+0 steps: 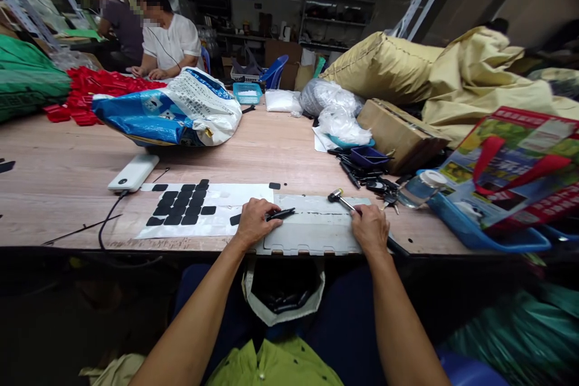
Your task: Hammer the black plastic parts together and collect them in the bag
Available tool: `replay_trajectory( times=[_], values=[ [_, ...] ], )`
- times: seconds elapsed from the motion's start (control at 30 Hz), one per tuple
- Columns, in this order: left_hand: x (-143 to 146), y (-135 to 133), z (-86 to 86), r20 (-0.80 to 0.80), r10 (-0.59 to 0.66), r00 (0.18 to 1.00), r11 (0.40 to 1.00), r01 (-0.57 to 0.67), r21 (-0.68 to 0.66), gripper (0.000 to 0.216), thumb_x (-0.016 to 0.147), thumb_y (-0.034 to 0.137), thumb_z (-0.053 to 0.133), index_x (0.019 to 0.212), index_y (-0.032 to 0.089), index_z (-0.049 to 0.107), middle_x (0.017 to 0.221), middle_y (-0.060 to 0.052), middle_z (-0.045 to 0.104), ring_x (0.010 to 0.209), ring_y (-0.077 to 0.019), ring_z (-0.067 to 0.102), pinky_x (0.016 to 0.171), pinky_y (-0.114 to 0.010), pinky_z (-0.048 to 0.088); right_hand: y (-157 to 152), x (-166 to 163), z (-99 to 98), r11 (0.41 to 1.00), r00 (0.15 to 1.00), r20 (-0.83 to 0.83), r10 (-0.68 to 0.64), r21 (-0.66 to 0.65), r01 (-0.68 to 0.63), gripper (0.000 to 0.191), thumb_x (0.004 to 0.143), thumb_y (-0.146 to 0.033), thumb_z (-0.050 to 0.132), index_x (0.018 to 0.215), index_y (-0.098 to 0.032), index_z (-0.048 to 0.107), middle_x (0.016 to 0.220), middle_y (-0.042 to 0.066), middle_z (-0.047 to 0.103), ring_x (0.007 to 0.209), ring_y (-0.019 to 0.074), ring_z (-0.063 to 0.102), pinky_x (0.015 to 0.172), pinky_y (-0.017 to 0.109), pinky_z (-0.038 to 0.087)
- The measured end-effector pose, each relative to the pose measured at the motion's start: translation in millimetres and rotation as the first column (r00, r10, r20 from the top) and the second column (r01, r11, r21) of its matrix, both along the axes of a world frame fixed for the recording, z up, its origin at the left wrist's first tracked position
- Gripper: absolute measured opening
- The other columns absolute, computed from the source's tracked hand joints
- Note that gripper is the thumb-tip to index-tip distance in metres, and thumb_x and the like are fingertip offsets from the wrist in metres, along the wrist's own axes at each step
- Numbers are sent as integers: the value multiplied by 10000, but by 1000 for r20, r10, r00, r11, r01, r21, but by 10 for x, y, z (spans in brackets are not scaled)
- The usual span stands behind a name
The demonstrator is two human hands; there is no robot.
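Observation:
My left hand [254, 221] is closed on a slim black part [281, 214] and holds it down on a grey metal plate [312, 235] at the table's front edge. My right hand [371, 228] grips the handle of a small hammer whose head [335, 195] rests on the plate's far edge. Left of the plate lies a white sheet [226, 205] bearing several black square pads [183, 205]. A bag [284, 301] with black pieces hangs below the table edge, between my knees.
A white power bank [134, 172] with its cable lies at the left. A blue and white sack [169, 108], red parts [97, 90], a cardboard box [398, 132], black parts in a small tray [368, 160], a water bottle [418, 188] and a printed bag [511, 175] crowd the table. Two people sit at the far left.

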State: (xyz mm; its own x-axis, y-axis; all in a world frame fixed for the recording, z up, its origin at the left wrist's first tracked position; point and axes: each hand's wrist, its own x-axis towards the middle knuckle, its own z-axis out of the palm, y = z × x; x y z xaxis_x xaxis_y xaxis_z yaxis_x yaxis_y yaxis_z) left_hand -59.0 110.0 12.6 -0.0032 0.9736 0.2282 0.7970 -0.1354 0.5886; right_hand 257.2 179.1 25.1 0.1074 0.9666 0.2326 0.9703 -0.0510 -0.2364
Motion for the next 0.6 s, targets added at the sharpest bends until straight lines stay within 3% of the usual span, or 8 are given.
replay_trajectory(
  times=[0.13, 0.23, 0.3, 0.37, 0.43, 0.6],
  values=[
    [-14, 5, 1, -3, -15, 1000, 1000, 15, -10, 232, 792, 327, 780, 1021, 289, 776, 915, -12, 713, 999, -258, 558, 908, -405, 398, -168, -207, 58, 990, 972, -196, 128, 78, -115, 255, 959, -270, 480, 1060, -168, 691, 1112, 136, 656, 1015, 256, 585, 875, 362, 440],
    [-29, 16, -1, -8, -29, 1000, 999, 29, -37, 235, 779, 338, 788, 1011, 305, 786, 903, -8, 706, 1013, -263, 551, 915, -401, 394, -403, -431, 132, 940, 824, -453, 340, 131, -315, 272, 983, -311, 448, 1049, -182, 678, 952, 86, 691, 882, 214, 623, 823, 316, 476],
    [-37, 27, -3, -11, -29, 1000, 998, 29, -63, 242, 771, 352, 792, 1010, 313, 793, 905, -8, 705, 1013, -265, 546, 915, -398, 391, -584, -590, 176, 887, 711, -550, 437, 133, -442, 304, 998, -349, 462, 1151, -193, 674, 892, 52, 698, 825, 194, 639, 798, 299, 494],
    [-43, 37, -5, -14, -26, 1000, 996, 25, -85, 256, 770, 372, 793, 1019, 317, 794, 913, -9, 707, 1008, -264, 543, 915, -396, 389, -747, -736, 199, 831, 659, -541, 523, 148, -537, 348, 1005, -320, 462, 1282, -226, 651, 987, 50, 715, 887, 189, 657, 839, 296, 503],
    [-46, 43, -5, -17, -24, 1000, 995, 22, -98, 278, 771, 385, 791, 1040, 317, 790, 931, -9, 711, 1013, -263, 542, 914, -391, 388, -866, -853, 196, 801, 664, -479, 573, 156, -578, 395, 1015, -277, 436, 1363, -267, 622, 1081, 53, 709, 967, 192, 661, 885, 302, 505],
    [-38, 34, 16, -29, -21, 999, 996, 18, -92, 230, 769, 385, 782, 987, 311, 796, 946, -8, 711, 1019, -261, 549, 913, -386, 389, -958, -988, 143, 821, 765, -312, 564, 115, -559, 437, 1028, -234, 406, 1406, -313, 608, 997, 46, 686, 926, 192, 664, 822, 282, 513]
  ],
)
